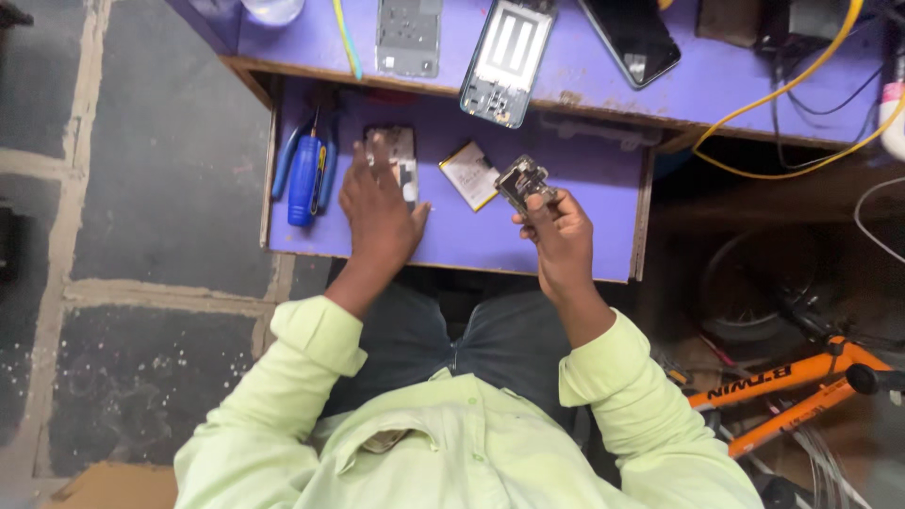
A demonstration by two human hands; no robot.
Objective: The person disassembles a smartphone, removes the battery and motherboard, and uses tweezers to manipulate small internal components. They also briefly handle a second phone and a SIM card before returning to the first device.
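Note:
My left hand [377, 209] lies fingers spread over a small dark phone part [396, 151] on the purple pull-out shelf [584, 179]. My right hand [556, 231] pinches a small grey metal phone component [524, 179] and holds it above the shelf. A flat battery with a yellow edge [469, 173] rests between the two hands.
Blue-handled tools [304, 174] lie at the shelf's left end. On the purple desk top [726, 90] above are an opened phone frame [506, 58], a grey back cover [408, 36], a black phone [630, 38] and yellow cables [801, 75]. An orange bicycle [801, 382] stands at right.

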